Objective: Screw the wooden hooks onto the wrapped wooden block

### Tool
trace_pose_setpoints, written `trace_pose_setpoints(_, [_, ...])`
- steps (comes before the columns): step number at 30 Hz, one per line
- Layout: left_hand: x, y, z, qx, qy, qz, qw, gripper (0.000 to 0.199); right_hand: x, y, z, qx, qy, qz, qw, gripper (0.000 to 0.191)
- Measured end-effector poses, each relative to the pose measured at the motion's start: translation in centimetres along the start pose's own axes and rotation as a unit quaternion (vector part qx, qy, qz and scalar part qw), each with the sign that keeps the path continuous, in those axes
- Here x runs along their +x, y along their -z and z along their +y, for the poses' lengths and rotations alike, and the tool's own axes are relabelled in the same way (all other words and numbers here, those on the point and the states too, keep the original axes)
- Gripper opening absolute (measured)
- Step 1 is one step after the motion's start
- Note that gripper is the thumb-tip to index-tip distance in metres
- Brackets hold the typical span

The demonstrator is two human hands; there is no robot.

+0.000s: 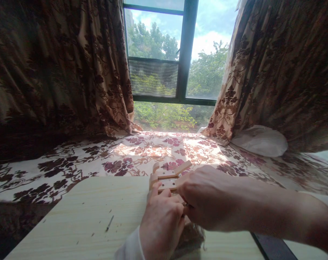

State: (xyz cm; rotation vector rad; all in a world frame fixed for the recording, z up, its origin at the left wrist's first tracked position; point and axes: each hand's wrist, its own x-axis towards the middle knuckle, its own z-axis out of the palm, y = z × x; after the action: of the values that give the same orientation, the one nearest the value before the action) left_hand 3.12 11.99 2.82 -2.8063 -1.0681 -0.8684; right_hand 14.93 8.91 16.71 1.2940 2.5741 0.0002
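Observation:
A small light-wood assembly (168,185) with a flat drilled plate and curved side pieces lies at the far edge of the pale board (99,209). My left hand (164,220) grips its near left side, fingertips on the wood around the plate. Right beside it, my right hand (202,195) is closed in a fist against the assembly's right side, touching my left hand. What the right fingers hold is hidden. One slanted wooden arm (184,168) sticks up past the right knuckles. Below the hands sits a grey-brown, frayed-looking bundle (191,236), partly covered.
A thin dark metal piece (109,223) and several small dark bits lie on the board to the left. Floral cloth (164,151) covers the surface behind, up to a window (184,50) between curtains. A whitish bag (261,141) rests at right. A dark strip (272,247) lies front right.

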Motion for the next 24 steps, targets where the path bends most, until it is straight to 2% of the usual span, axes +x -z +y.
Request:
trace_pose_setpoints(2, [0.0,-0.2,-0.1,-0.013,0.020,-0.011,1.000,0.012,-0.4,0.0,0.2,0.005,0.004,0.014,1.000,0.012])
trace_pose_setpoints(4, [-0.1,-0.8,-0.3,-0.014,0.027,-0.018,0.999,0.011,-0.6,0.0,0.4,0.019,0.037,0.025,0.999,0.015])
trace_pose_setpoints(8, [-0.1,-1.9,-0.6,0.001,0.021,-0.019,1.000,0.016,-0.2,-0.1,0.4,0.016,0.055,0.016,0.998,0.016])
trace_pose_setpoints(12, [0.0,-0.8,-0.2,-0.024,0.033,-0.024,0.999,0.013,0.3,-0.4,0.5,-0.018,0.001,0.008,1.000,0.014])
trace_pose_setpoints(15, [0.1,0.2,0.3,-0.032,0.036,-0.038,0.998,0.008,-0.2,-0.2,0.8,-0.014,0.031,0.012,0.999,0.010])
trace_pose_setpoints(18, [0.1,0.3,0.3,-0.025,0.034,-0.025,0.999,0.011,-0.6,0.1,0.7,-0.018,0.040,-0.018,0.999,0.011])
trace_pose_setpoints(22, [0.2,-0.2,0.1,-0.028,0.030,-0.012,0.999,0.017,-0.1,-0.5,0.7,0.023,0.033,0.024,0.999,0.015])
trace_pose_setpoints(24, [0.2,-0.1,0.2,-0.035,0.029,-0.006,0.999,0.013,0.2,-0.8,0.8,0.021,0.015,0.039,0.999,0.016])
